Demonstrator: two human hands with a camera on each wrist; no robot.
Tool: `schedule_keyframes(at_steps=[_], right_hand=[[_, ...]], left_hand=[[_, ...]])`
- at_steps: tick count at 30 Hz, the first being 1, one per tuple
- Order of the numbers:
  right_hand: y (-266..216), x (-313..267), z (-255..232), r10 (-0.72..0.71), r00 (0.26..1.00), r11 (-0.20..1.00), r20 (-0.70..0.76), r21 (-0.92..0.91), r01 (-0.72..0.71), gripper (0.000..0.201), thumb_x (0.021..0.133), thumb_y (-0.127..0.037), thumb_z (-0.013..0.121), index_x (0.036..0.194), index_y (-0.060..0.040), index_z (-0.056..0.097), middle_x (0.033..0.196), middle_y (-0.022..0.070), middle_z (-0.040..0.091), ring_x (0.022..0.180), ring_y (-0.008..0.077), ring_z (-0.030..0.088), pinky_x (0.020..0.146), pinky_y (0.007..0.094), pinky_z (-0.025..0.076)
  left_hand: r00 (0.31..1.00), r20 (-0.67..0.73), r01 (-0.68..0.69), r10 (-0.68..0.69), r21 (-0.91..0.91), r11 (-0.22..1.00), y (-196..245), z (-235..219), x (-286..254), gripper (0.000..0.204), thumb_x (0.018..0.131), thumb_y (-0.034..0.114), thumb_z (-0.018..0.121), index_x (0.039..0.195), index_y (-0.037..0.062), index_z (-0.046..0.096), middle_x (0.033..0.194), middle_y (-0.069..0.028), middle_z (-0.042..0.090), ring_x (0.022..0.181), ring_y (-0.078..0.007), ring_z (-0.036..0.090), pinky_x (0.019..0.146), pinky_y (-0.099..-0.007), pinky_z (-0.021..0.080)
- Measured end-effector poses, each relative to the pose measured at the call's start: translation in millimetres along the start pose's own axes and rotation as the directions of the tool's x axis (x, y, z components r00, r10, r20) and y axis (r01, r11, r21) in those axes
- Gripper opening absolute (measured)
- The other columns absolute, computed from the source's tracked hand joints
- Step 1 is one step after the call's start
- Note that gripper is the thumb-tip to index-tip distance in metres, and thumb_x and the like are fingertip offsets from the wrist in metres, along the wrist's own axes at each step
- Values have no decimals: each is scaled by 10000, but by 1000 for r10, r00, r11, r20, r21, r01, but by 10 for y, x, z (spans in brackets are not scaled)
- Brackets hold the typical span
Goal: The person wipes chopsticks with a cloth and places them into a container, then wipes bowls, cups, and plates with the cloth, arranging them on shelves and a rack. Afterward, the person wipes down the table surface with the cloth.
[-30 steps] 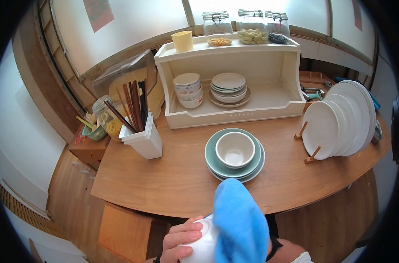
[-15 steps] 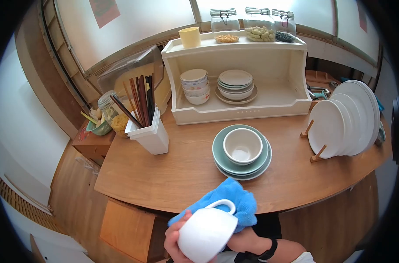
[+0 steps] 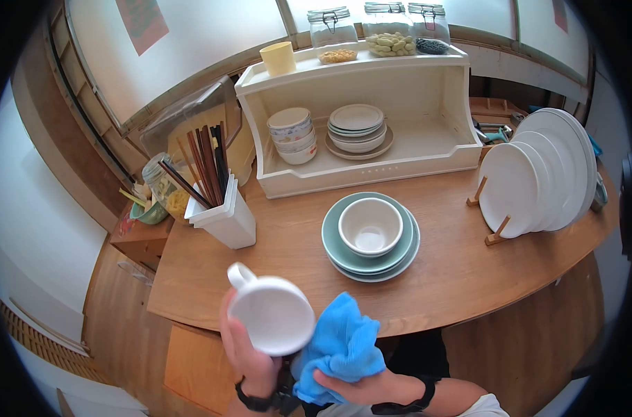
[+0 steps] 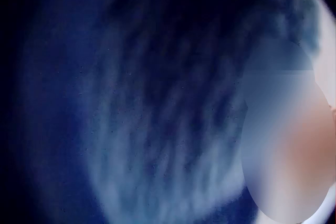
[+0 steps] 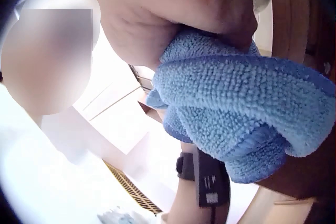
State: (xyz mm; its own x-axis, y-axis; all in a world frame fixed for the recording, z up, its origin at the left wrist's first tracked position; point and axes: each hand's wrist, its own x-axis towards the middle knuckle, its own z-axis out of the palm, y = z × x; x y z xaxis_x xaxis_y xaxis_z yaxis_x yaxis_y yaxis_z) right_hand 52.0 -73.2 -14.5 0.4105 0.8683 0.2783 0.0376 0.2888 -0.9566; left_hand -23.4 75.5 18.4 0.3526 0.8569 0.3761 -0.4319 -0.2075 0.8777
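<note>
In the head view my left hand (image 3: 248,354) holds a white mug (image 3: 273,316) from its left side and below, at the table's front edge. The mug's mouth is turned up toward the camera, and its handle points to the upper left. My right hand (image 3: 361,388) grips a bunched blue cloth (image 3: 340,340) just right of the mug. The right wrist view shows the cloth (image 5: 231,98) folded and hanging out of the curled right hand (image 5: 194,8). Blurred dark blue fabric (image 4: 157,129) fills most of the left wrist view.
Beyond the hands stands a stack of green plates (image 3: 337,251) topped by a white bowl (image 3: 370,226). A white chopstick holder (image 3: 231,219) is left, a plate rack (image 3: 495,238) with white plates right. A cream shelf (image 3: 364,177) with dishes and jars stands behind.
The mug has gone from bottom-up to mouth-up and moved left with my left hand. The cloth, earlier against the mug, is now beside it in my right hand.
</note>
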Motion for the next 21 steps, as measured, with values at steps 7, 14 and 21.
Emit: schedule_keyframes(at_steps=[7, 14, 21], right_hand=[[37, -389, -501, 158, 986, 984, 61, -95, -152, 318, 854, -158, 711, 1101, -11, 576, 1013, 57, 606, 949, 133, 565, 856, 288, 465], [-172, -411, -465, 47, 971, 712, 233, 674, -196, 262, 920, 95, 438, 1144, -38, 470, 747, 18, 365, 652, 140, 409, 615, 305, 397], [-113, -506, -592, 25, 1000, 982, -8, 188, -23, 378, 881, 55, 534, 1219, -52, 404, 903, 13, 418, 713, 117, 465, 664, 279, 443]], left_hand=[[956, 97, 253, -277, 204, 946, -610, -311, 891, 371, 1029, 251, 368, 1258, -19, 481, 1182, -110, 574, 1086, -169, 549, 948, -304, 422], [934, 103, 294, -342, 323, 900, -793, -305, 1062, 356, 1021, 242, 388, 1197, -32, 532, 1141, -83, 592, 1059, -149, 541, 941, -280, 404], [963, 176, 58, -205, 606, 793, -711, -406, 999, 389, 992, 233, 429, 1257, -43, 495, 1205, -125, 553, 1120, -219, 489, 972, -335, 378]])
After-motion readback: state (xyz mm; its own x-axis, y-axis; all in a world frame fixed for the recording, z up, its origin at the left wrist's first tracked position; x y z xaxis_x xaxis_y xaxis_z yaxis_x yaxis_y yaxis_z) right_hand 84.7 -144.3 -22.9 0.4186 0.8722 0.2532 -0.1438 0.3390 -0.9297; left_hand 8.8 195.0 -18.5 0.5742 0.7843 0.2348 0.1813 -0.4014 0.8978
